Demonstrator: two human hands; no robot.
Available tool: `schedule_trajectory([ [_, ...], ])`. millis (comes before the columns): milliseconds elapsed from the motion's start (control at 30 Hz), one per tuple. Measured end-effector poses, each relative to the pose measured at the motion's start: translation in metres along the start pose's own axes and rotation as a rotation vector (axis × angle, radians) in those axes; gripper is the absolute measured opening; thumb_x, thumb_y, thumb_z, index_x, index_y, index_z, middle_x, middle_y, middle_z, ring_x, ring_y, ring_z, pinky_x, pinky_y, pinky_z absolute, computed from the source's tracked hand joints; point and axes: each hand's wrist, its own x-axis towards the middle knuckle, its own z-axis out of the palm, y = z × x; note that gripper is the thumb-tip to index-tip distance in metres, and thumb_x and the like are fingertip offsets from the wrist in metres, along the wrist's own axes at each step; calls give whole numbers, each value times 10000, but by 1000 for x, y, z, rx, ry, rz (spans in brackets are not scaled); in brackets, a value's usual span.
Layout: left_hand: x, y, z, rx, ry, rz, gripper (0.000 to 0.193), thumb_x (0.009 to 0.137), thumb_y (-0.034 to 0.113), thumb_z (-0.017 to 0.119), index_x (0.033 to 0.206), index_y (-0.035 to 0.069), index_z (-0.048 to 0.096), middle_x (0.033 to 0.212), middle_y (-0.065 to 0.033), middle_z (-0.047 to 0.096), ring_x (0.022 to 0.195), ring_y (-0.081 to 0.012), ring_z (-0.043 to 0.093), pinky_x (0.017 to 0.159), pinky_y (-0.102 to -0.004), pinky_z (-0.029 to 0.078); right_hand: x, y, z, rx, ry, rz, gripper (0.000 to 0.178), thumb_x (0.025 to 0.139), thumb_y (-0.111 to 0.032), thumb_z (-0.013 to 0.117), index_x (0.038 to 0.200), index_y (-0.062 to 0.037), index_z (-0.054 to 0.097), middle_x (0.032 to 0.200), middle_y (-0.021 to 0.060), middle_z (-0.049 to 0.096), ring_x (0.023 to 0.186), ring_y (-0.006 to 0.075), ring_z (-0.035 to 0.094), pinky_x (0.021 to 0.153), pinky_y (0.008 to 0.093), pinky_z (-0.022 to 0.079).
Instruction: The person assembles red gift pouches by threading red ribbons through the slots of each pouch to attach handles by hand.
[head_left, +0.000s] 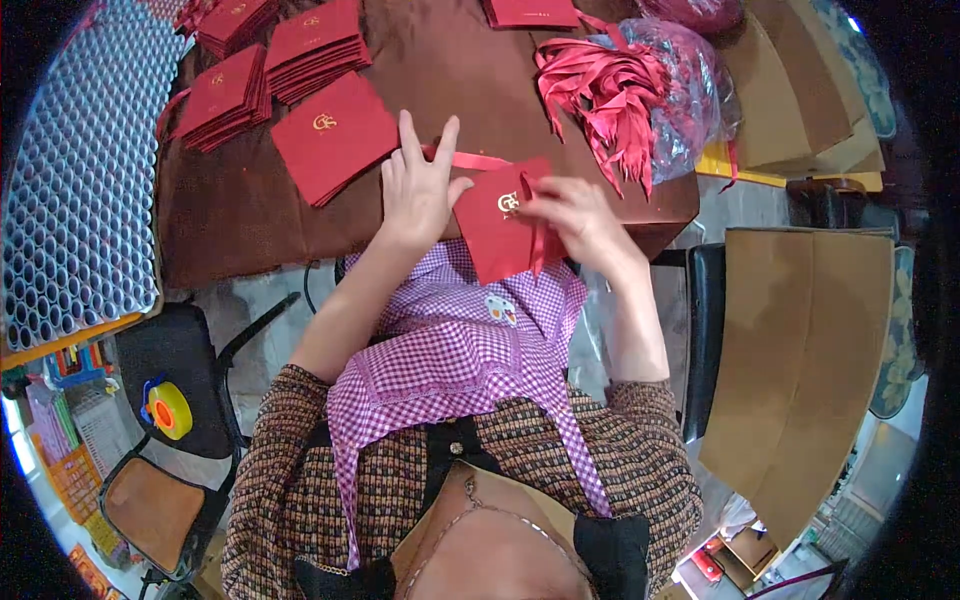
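Facing the red card (495, 240), I have my right hand (588, 222) curled at its right side, whether clamped on the ribbon (539, 246) I cannot tell; my left hand (418, 196), fingers spread apart, is at its left edge. Left of the card lies a red stack (335, 138); beyond it, rightward, a ribbon bundle (612, 90).

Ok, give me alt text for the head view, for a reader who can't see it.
A person's right hand touches a red card with a ribbon, left hand spread beside it, at a brown table's near edge. Stacks of red cards lie to the left; a ribbon bundle lies to the right, by clear plastic.
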Motion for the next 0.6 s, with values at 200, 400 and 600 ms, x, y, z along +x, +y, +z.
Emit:
schedule_trajectory([
  [200, -2, -1, 0, 30, 53, 73, 593, 738, 227, 725, 1278, 128, 501, 1347, -230, 350, 914, -313, 512, 816, -407, 418, -22, -19, 16, -58, -70, 54, 290, 700, -57, 689, 978, -95, 615, 1363, 87, 477, 1293, 320, 400, 1003, 444, 339],
  [400, -6, -5, 16, -364, 58, 241, 155, 755, 142, 689, 882, 63, 647, 885, -86, 557, 895, -283, 514, 788, -395, 403, -25, 1, 32, 44, 43, 83, 145, 759, -96, 677, 868, -85, 583, 1282, 71, 551, 1265, 292, 445, 980, 427, 347],
  [600, -8, -7, 19, -481, -129, 194, 282, 712, 188, 744, 923, 57, 612, 899, -105, 550, 922, -302, 518, 815, -406, 400, -23, -2, 34, 87, 99, 141, 114, 774, -98, 670, 833, -78, 574, 1241, 64, 581, 1246, 269, 469, 984, 409, 338],
])
